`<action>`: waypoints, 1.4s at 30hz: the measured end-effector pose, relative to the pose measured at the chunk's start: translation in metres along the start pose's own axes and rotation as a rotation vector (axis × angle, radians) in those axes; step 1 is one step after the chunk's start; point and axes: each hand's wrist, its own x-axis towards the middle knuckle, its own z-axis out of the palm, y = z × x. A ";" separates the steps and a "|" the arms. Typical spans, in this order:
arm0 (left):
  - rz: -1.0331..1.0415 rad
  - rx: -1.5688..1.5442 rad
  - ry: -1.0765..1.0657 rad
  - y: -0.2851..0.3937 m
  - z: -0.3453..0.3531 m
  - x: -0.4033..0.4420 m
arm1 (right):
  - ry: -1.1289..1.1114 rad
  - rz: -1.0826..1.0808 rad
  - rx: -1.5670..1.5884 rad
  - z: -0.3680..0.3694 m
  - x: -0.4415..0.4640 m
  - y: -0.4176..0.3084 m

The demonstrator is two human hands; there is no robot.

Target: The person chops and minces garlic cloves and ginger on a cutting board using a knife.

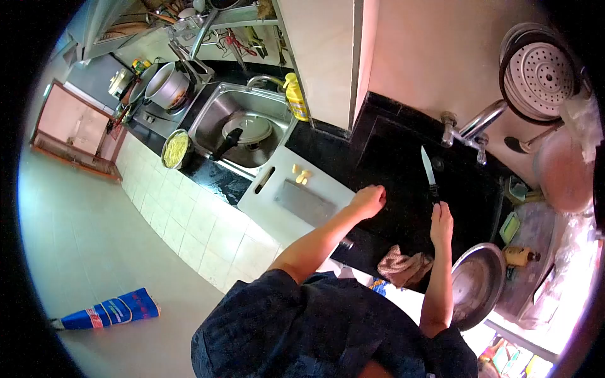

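Observation:
My right hand [442,222] is closed around the black handle of a knife [428,167], its blade pointing away from me over the black basin. My left hand [370,200] is curled closed just past the right edge of a white cutting board [261,205]; whatever its fingers hold, if anything, is hidden. On the board lies a wide grey cleaver blade [305,201], partly behind my left forearm. Beyond the blade sit several small pale yellow pieces [302,178], too small to name surely.
Left of the board is a steel sink [208,120] with a lid [249,129] inside. A bowl of pale shreds [176,150] stands at the counter edge. A cloth [403,266] and metal basin [477,286] lie near me. A tap [482,120] juts from the wall.

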 end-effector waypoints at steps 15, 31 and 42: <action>0.324 0.119 0.433 -0.134 -0.130 -0.053 | 0.493 -0.065 -0.035 0.033 -0.081 -0.173; 0.923 -0.262 0.216 0.027 -0.134 -0.047 | 0.348 -0.124 -0.080 0.025 -0.095 -0.278; 0.424 -0.249 0.786 -0.094 -0.355 -0.005 | 0.316 0.041 0.022 0.042 -0.106 -0.213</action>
